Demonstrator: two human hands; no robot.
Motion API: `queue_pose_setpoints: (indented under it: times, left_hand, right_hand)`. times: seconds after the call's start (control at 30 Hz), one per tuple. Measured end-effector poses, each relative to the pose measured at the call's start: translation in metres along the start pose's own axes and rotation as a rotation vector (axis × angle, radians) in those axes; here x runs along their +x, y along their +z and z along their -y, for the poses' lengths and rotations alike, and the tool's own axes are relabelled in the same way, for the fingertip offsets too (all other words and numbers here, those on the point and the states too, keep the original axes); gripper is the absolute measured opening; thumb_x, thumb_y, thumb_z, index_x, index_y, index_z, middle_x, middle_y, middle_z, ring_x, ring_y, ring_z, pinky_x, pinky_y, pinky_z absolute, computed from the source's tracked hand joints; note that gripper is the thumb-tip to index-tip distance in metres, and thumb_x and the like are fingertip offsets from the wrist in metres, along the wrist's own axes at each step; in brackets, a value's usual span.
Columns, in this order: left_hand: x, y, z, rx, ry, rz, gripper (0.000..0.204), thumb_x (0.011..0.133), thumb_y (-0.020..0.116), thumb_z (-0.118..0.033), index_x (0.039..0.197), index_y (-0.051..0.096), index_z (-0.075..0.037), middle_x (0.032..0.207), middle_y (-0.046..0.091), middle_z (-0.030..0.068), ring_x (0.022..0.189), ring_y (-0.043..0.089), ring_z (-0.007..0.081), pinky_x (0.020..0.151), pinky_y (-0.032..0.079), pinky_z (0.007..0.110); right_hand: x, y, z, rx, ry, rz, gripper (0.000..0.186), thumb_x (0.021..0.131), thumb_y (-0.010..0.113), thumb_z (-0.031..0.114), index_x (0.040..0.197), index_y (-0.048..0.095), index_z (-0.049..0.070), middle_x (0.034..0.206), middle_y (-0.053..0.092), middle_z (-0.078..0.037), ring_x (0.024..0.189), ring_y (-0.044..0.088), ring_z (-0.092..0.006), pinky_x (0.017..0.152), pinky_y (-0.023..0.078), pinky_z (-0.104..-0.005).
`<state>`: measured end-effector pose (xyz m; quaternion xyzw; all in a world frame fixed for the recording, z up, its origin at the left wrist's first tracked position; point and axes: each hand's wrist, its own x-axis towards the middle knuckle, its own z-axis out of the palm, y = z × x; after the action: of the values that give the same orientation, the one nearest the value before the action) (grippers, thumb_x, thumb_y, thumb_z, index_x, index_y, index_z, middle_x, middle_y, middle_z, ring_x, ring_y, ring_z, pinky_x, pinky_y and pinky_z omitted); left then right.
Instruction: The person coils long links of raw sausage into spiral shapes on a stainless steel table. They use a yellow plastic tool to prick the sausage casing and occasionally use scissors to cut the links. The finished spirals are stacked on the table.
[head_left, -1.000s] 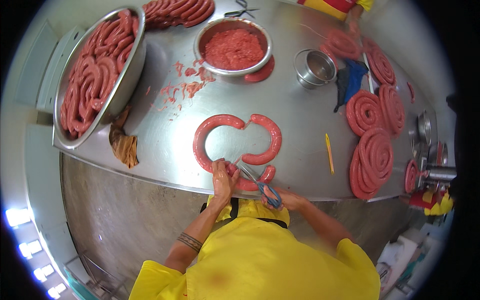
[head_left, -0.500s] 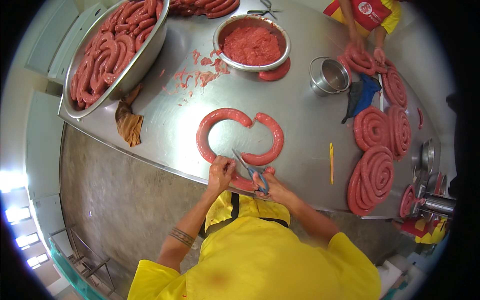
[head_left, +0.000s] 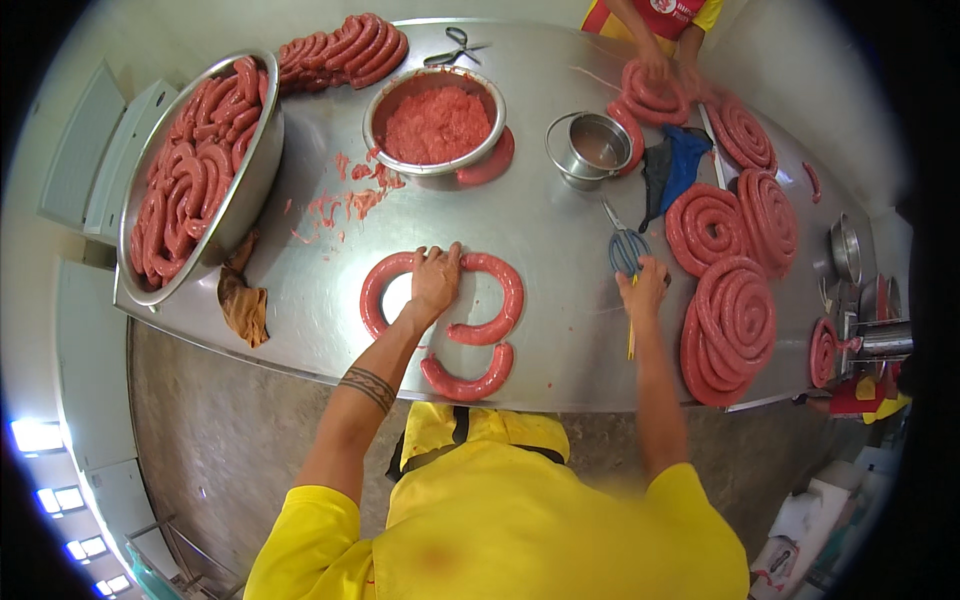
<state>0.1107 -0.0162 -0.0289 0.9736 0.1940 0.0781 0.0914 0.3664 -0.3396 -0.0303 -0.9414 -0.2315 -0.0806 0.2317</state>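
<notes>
My left hand (head_left: 436, 278) has its fingers on the upper ends of two curved raw sausages, a left sausage (head_left: 372, 292) and a right sausage (head_left: 512, 292). A third curved sausage (head_left: 468, 386) lies close to the table edge, apart from my hands. To the right, my right hand (head_left: 643, 284) is at the blue-grey handles of a pair of scissors (head_left: 627, 245), with thumb and finger apart. The blades point away from me. A thin yellow tool (head_left: 631, 342) lies partly hidden under this hand.
The metal table (head_left: 560, 350) holds a large sausage-filled basin (head_left: 262, 150), a bowl of minced meat (head_left: 440, 125), a small pot (head_left: 590, 150), coiled sausages (head_left: 735, 320) and a brown cloth (head_left: 243, 308). At the far side a co-worker's hands (head_left: 665, 65) handle a coil.
My right hand has carried the scissors right, away from the sausages. My left hand has moved up to the sausage ends. The near sausage now lies separate. The whole view has shifted.
</notes>
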Motion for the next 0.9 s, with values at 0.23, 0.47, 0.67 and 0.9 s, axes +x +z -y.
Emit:
queue_pose_setpoints:
  times: [0.23, 0.47, 0.67, 0.9]
  left_hand:
    - [0.004, -0.107, 0.079, -0.901, -0.445, 0.584, 0.042, 0.085, 0.064, -0.007, 0.126, 0.057, 0.0, 0.079, 0.069, 0.0115, 0.07, 0.067, 0.016, 0.066, 0.053, 0.029]
    - [-0.035, -0.272, 0.127, -0.88, -0.316, 0.452, 0.023, 0.098, 0.065, -0.015, 0.119, 0.062, -0.006, 0.094, 0.07, 0.0048, 0.077, 0.063, 0.0107, 0.071, 0.051, 0.026]
    - [-0.029, -0.397, 0.186, -0.948, -0.476, 0.104, 0.022, 0.1, 0.065, -0.023, 0.114, 0.064, -0.007, 0.091, 0.065, 0.0018, 0.072, 0.061, 0.009, 0.069, 0.051, 0.025]
    - [0.064, -0.522, 0.311, -0.864, -0.437, -0.197, 0.042, 0.102, 0.057, -0.036, 0.129, 0.056, -0.003, 0.088, 0.07, 0.0054, 0.083, 0.065, 0.0144, 0.078, 0.049, 0.029]
  right_hand:
    - [-0.097, 0.009, -0.051, -0.029, 0.107, 0.052, 0.049, 0.084, 0.071, 0.005, 0.128, 0.051, 0.002, 0.118, 0.056, -0.022, 0.115, 0.051, -0.0423, 0.095, 0.043, -0.0506]
    - [-0.067, 0.026, -0.017, -0.082, 0.173, -0.144, 0.042, 0.081, 0.066, -0.004, 0.121, 0.056, 0.0, 0.115, 0.056, -0.022, 0.109, 0.053, -0.0415, 0.096, 0.042, -0.0506]
    - [0.026, 0.109, 0.164, 0.354, -0.06, 0.158, 0.038, 0.084, 0.069, 0.001, 0.119, 0.056, 0.0, 0.118, 0.055, -0.022, 0.109, 0.055, -0.0398, 0.096, 0.045, -0.0495]
    - [0.11, 0.18, 0.308, 0.079, 0.357, 0.121, 0.074, 0.084, 0.076, 0.037, 0.141, 0.037, 0.01, 0.125, 0.051, -0.022, 0.118, 0.054, -0.046, 0.096, 0.047, -0.0542]
